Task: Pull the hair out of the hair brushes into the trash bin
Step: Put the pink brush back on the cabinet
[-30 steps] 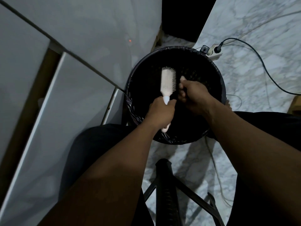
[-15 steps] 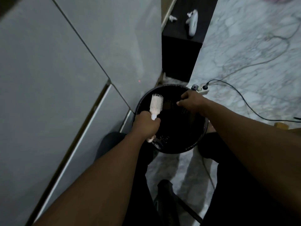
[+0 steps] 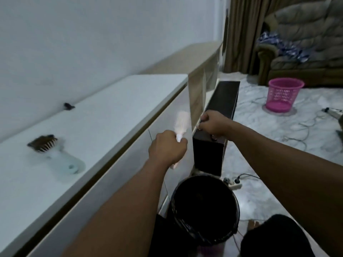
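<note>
While the left hand (image 3: 167,148) grips a white brush (image 3: 182,121) upright, the right hand (image 3: 213,125) beside it is curled shut, both above the bin (image 3: 204,210).

White cabinet (image 3: 104,115) runs along the wall; a small dark object (image 3: 68,106), too blurred to identify, lies on its top. Black box-shaped unit (image 3: 220,112) stands against the cabinet's end. Pink mesh basket (image 3: 282,93) sits upright on marble floor (image 3: 278,145). Power strip (image 3: 233,184) with cables lies nearby. Armchair (image 3: 304,45) beside curtain (image 3: 243,30).
</note>
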Demonstrator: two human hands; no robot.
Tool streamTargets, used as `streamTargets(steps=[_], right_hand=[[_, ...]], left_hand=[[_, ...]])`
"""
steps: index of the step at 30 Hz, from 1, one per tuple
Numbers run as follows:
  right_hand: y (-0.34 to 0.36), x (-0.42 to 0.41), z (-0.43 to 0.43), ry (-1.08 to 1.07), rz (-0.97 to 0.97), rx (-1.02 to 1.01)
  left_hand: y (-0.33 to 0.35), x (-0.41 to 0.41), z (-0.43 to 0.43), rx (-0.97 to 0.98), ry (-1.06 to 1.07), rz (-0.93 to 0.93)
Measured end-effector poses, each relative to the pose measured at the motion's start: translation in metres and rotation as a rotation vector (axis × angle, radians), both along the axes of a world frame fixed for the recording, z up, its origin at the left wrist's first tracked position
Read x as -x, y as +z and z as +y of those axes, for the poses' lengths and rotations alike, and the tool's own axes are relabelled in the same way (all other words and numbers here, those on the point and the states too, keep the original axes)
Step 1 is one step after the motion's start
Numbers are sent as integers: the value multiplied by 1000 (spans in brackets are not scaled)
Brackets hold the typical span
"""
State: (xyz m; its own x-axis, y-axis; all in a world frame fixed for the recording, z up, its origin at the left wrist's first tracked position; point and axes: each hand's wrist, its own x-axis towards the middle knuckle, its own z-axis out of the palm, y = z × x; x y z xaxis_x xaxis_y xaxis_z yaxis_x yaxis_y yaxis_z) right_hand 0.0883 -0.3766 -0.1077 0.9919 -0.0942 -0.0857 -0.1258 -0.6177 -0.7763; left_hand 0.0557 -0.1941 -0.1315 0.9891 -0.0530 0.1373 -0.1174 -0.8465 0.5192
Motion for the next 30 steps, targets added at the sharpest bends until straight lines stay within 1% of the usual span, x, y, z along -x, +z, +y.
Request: streamTargets(steps=[2,7,12,16,19,25,30], right_hand=[[38,2,7,7,-67,-5],[113,3,38,67,-161,-17],[162,6,83,146,-239,-25],[181,0,121,215,-266,-30],[186,-4,152,271,-264,-30],[169,-18,198,359,-214,-4],[147,-34,220,379,-172,58]], left_hand=[[37,4,8,-25,18,-87],[111,12,40,-84,130,-248],[159,22,86,-65,252,-321],[171,29,116,-69,349,-326],[172,32,140,-85,424,-290],[150,31,179,-53,501,-166],[130,22,196,-23,514,-102]])
